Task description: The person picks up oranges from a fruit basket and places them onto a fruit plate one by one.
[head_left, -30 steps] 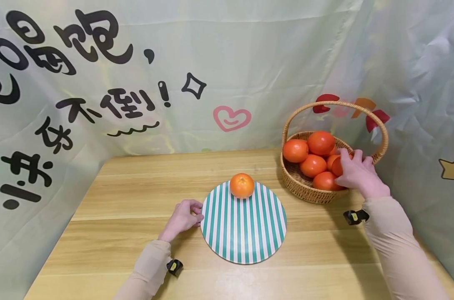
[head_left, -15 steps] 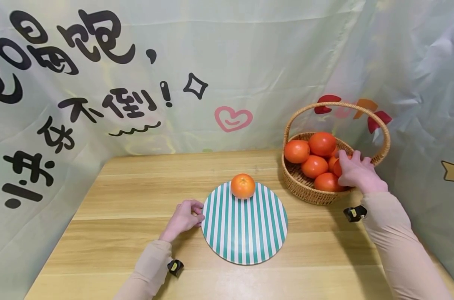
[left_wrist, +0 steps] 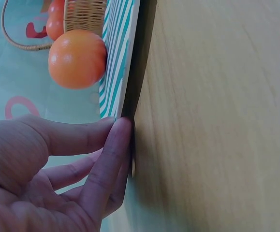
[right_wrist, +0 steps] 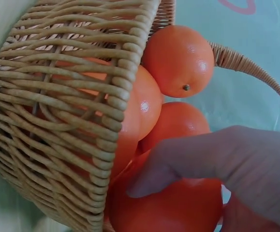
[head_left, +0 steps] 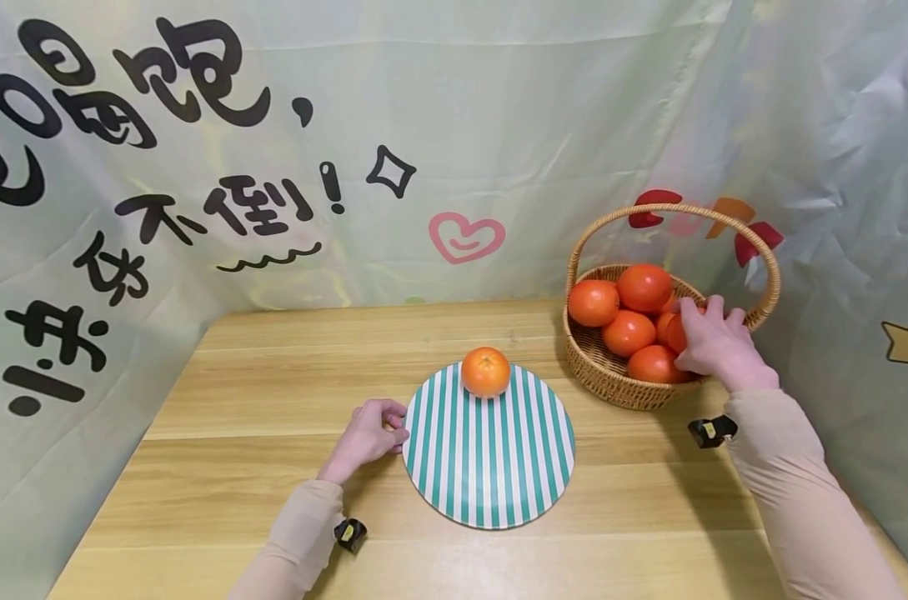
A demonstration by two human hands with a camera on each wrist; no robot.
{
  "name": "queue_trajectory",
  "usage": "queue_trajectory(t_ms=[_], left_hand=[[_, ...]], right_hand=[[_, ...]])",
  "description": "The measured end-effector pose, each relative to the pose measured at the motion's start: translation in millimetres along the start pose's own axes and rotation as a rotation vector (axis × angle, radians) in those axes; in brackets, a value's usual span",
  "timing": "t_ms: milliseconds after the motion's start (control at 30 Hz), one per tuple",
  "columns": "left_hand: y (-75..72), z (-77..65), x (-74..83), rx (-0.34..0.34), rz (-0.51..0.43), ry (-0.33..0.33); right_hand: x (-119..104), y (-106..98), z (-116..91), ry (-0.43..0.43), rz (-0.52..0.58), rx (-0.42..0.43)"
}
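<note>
A round plate (head_left: 491, 467) with green and white stripes lies on the wooden table, and one orange (head_left: 485, 372) sits near its far rim. At the plate's left rim, my left hand (head_left: 367, 433) pinches the edge; the left wrist view shows the thumb above and a finger (left_wrist: 108, 164) against the underside. My right hand (head_left: 719, 346) is inside the wicker basket (head_left: 611, 385), at its right side. It grips a reddish orange (right_wrist: 173, 210), with the thumb (right_wrist: 178, 157) across the fruit. The fingertips on the far side are mostly hidden.
Several other oranges (head_left: 629, 333) fill the basket around the right hand. The basket's tall handle (head_left: 671, 206) arches above them. A printed cloth backdrop (head_left: 454, 125) stands behind the wooden table (head_left: 288, 375) and along its sides.
The view has shifted very slightly. The right hand stays at the same fruit with only a small shift, and the left hand keeps its place on the plate.
</note>
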State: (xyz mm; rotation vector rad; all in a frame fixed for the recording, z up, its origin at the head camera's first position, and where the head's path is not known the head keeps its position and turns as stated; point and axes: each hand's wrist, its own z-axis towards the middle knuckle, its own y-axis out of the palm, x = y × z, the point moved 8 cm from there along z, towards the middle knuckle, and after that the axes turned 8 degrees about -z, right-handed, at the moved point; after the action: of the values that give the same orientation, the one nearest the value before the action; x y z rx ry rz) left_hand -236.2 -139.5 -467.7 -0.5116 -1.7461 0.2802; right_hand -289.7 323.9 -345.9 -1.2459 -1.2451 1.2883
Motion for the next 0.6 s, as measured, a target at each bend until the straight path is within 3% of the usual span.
queue_trajectory(t_ms=[233,600], left_hand=[[0.1,-0.4,0.6,-0.002,-0.004,0.001],[-0.5,-0.1,-0.4,0.002,-0.009,-0.023]], right_hand=[[-2.1,-7.9,-1.8,-0.01,0.09,0.101],[-8.5,-13.8,-6.7,-0.053,0.254,0.156]])
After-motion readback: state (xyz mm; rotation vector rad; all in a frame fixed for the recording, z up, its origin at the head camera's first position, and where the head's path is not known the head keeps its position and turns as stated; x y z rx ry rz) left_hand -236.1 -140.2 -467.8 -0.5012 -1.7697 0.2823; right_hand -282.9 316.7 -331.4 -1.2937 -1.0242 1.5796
